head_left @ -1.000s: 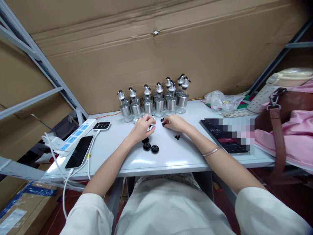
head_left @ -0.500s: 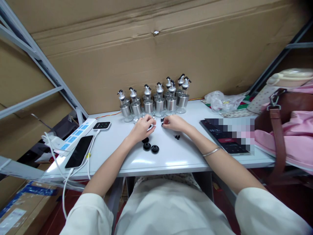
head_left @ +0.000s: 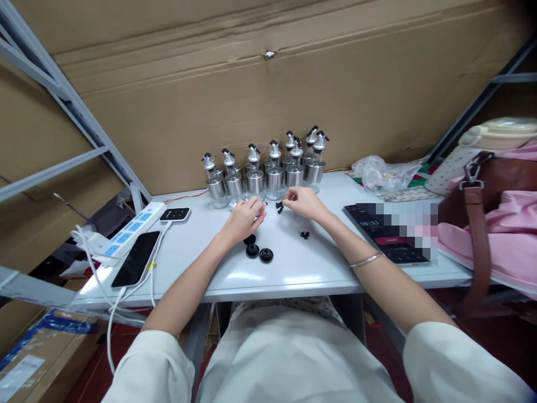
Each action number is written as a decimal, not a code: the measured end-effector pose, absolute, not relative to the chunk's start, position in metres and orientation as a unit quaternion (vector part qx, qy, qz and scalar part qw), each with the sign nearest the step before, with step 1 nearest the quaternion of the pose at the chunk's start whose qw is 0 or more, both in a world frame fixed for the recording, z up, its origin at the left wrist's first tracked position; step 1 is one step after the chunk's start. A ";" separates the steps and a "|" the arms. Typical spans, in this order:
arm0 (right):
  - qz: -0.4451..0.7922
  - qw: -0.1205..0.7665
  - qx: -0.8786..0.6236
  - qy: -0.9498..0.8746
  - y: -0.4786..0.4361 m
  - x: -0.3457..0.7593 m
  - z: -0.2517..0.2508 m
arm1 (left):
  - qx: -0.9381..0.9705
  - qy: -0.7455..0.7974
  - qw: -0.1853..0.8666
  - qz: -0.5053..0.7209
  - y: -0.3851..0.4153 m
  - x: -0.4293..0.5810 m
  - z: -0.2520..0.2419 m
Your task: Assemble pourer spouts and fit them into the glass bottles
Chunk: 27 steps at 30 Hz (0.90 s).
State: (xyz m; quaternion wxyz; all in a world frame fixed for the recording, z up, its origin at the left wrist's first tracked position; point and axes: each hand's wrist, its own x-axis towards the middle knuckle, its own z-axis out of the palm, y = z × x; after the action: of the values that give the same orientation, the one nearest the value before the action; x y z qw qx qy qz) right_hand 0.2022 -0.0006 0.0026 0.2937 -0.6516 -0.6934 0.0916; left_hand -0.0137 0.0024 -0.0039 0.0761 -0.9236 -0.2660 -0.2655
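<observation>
My left hand (head_left: 243, 219) lies low over the tabletop with its fingers curled together, and small white parts poke out beside it. What its fingers hold, if anything, is hidden. Just right of it my right hand (head_left: 305, 202) is closed, thumb and forefinger bent together; I cannot make out anything in the pinch. Small black spout pieces (head_left: 279, 207) lie by its fingertips, and another little cluster of black pieces (head_left: 304, 235) is nearer to me. Below my left hand are round black caps (head_left: 265, 255). Behind both hands stand several glass-and-steel oil bottles (head_left: 274, 178) with pourer tops.
On the left of the white table (head_left: 184, 268) are a power strip (head_left: 130, 232), a cabled phone (head_left: 136, 259) and a small display device (head_left: 175, 215). A larger phone (head_left: 377, 229), a plastic bag (head_left: 380, 173) and a brown-strapped pink bag (head_left: 499, 224) lie at right. Cardboard (head_left: 235, 95) backs the table.
My right hand has moved slightly up and away from the small black pieces, which now show more fully. My left hand has shifted only a little.
</observation>
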 end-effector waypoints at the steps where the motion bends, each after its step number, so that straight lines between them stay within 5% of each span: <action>1: 0.131 0.327 -0.641 -0.682 -0.001 0.202 0.004 | -0.922 -0.271 0.078 -0.266 0.003 -0.014 -0.004; 6: 0.451 0.402 -0.454 -0.655 -0.008 0.197 0.012 | -0.921 -0.265 0.067 -0.278 0.001 -0.013 -0.004; 9: 0.534 0.409 -0.380 -0.635 -0.014 0.192 0.014 | -0.927 -0.246 0.061 -0.277 0.000 -0.012 -0.004; 27: 0.570 0.453 -0.379 -0.571 -0.011 0.183 0.006 | -0.932 -0.225 0.071 -0.275 0.001 -0.013 -0.006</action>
State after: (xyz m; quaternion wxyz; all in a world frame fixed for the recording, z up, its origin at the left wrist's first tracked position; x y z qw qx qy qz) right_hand 0.1831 -0.0114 0.0059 0.4532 -0.3788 -0.5715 0.5697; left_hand -0.0133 0.0007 -0.0056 0.0713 -0.9321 -0.2247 -0.2751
